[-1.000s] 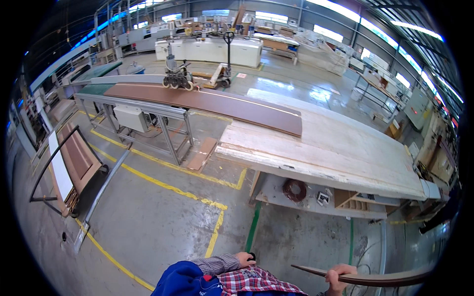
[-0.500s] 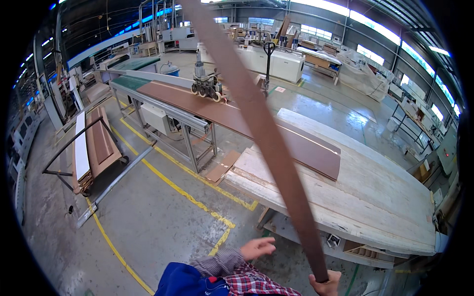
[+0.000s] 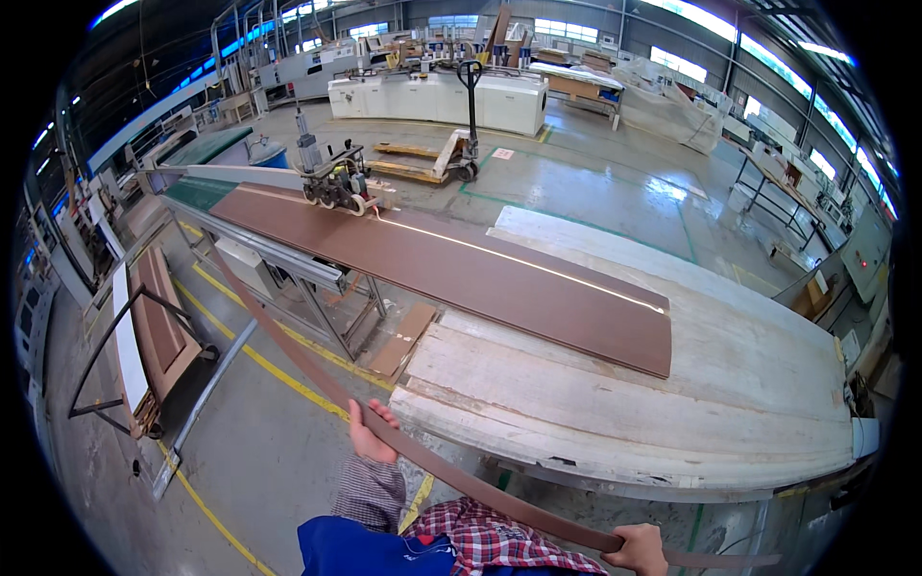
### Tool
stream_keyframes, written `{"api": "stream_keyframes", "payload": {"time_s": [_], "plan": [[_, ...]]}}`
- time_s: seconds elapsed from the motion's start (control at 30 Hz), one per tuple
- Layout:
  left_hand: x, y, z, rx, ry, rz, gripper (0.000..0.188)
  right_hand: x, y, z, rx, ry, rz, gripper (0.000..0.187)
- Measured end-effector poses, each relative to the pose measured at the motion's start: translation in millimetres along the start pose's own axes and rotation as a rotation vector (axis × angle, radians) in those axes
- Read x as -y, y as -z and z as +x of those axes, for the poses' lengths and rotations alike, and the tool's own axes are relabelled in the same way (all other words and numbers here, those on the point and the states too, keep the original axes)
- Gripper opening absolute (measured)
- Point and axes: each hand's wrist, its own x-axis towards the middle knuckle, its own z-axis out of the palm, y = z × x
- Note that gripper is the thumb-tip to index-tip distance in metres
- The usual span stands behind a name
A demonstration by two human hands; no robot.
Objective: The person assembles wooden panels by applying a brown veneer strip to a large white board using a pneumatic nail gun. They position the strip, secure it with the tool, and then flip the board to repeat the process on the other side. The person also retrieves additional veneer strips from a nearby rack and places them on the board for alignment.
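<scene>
A long, thin brown strip (image 3: 471,487) runs across in front of me, bowed, from beside the machine frame to the lower right. My left hand (image 3: 373,437) is closed round it near the bench's near left corner. Lower right, my right hand (image 3: 639,550) grips the same strip, its tail sticking out past the fist. Beyond both hands lies a wide brown board (image 3: 499,288), partly on the pale wooden table (image 3: 576,413) and partly on the machine bed. A narrow pale line (image 3: 538,269) runs lengthwise along this board.
A roller unit (image 3: 336,180) stands over the board's far end, by a green belt (image 3: 197,192). To the left, a trolley (image 3: 158,384) carries brown and white boards. A pallet jack (image 3: 456,154) and a long white machine (image 3: 432,101) stand farther back.
The strip has swung from steep and raised across the view to low and slanting in front of me. My left hand, free before, has taken hold of it. The view has shifted.
</scene>
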Motion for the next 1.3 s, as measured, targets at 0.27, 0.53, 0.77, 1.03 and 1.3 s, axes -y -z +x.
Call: {"api": "stream_keyframes", "payload": {"time_s": [0.27,0.53,0.77,1.03,1.3], "plan": [[111,15,-14,0.117,0.278,0.216,0.032,-44,18,50,-0.126,-0.068,-0.144,0.038],[202,5,-41,0.493,0.694,0.802,0.051,-45,-12,149,0.017,0.237,-0.01,0.043],[193,-8,-29,0.71,0.567,1.335,0.047,-82,-11,158,-0.061,0.109,0.016,0.028],[145,-2,18,-0.075,0.205,0.962,0.053,-136,-8,155,-0.241,0.115,0.016,0.018],[130,10,73,0.062,-0.133,0.525,0.036,-161,-1,148,-0.232,0.142,0.006,0.014]]}}
